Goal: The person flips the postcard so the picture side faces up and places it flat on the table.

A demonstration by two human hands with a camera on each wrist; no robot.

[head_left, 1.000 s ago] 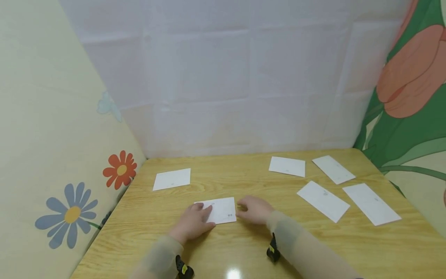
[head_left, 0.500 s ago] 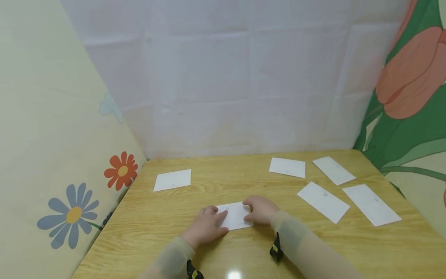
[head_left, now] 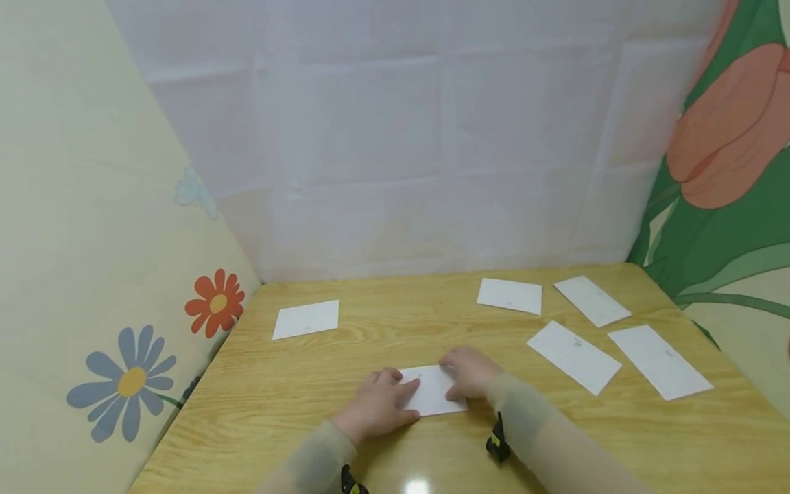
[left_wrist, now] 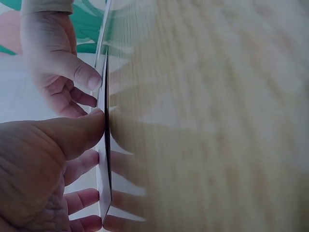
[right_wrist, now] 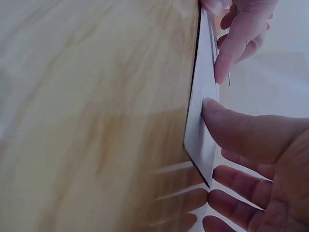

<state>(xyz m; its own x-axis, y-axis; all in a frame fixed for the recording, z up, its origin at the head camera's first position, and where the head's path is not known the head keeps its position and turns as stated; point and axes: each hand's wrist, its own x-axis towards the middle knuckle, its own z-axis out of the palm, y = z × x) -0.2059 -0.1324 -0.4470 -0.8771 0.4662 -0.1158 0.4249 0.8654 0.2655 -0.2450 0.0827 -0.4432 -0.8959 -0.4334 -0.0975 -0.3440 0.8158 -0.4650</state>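
Observation:
A white rectangular card [head_left: 434, 394] lies on the wooden table in front of me, with a small faint mark near its far edge. At its left end my left hand [head_left: 378, 405] holds it, thumb at the near corner and fingers toward the far side. The right end is held by my right hand [head_left: 474, 374], the thumb reaching over the card's face. In the left wrist view the card [left_wrist: 103, 181] appears nearly edge-on, with a dark line along its underside. The right wrist view shows the thumb on the card [right_wrist: 199, 130] and fingertips by its end.
One white card [head_left: 306, 320] lies at the back left of the table [head_left: 370, 315]. Several more are spread at the right, among them a nearer card [head_left: 575, 357] and a far one [head_left: 509, 296]. A white cloth [head_left: 370, 137] hangs behind the table.
The card has slid to the right and slightly nearer, with my left hand moving along. My right hand, at first beside the card's right edge, now holds that end.

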